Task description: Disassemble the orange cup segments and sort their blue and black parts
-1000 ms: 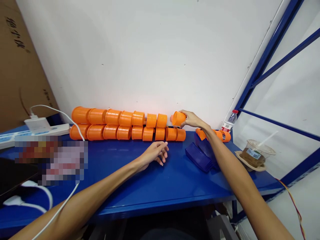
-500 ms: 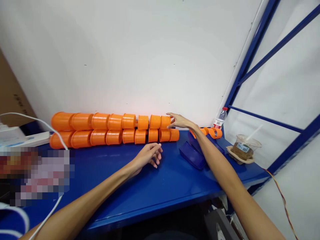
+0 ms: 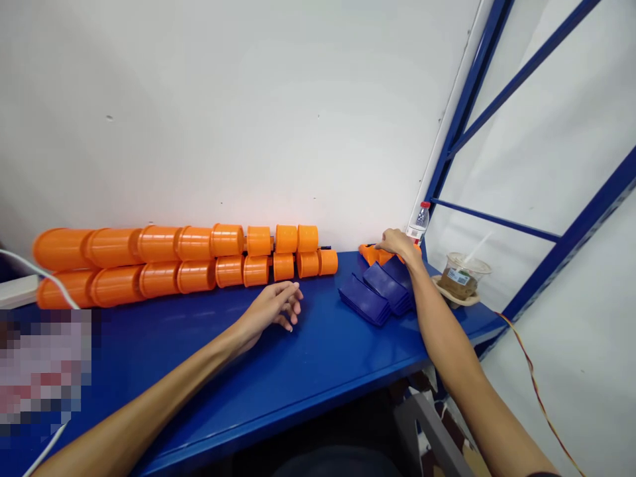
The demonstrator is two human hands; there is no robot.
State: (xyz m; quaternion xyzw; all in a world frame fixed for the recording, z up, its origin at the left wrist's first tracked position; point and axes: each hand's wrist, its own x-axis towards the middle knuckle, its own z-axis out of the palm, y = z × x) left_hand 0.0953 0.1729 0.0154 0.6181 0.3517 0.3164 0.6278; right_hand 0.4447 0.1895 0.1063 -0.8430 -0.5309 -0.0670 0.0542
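Note:
My left hand (image 3: 275, 306) hovers above the blue tabletop (image 3: 298, 358), fingers loosely bent and apart, holding nothing. It is just in front of two stacked rows of orange plastic cup-shaped pieces (image 3: 159, 244) lying on their sides along the wall. My right hand (image 3: 396, 242) reaches to the far right, over a small group of loose orange pieces (image 3: 370, 254). Its fingertips point down among them and are mostly hidden, so whether it grips one cannot be seen. Stacks of flat dark-blue pieces (image 3: 365, 299) lie in front of that hand.
Behind the right hand stands a red-capped bottle (image 3: 418, 222). A plastic drink cup with a straw (image 3: 460, 277) sits on a holder at the right edge. A blue metal frame (image 3: 489, 215) rises there. A white cable (image 3: 44, 275) crosses the left side.
My right hand has left the right end of the upper orange row and moved right to the loose orange pieces. The view has turned right; my left hand keeps its pose.

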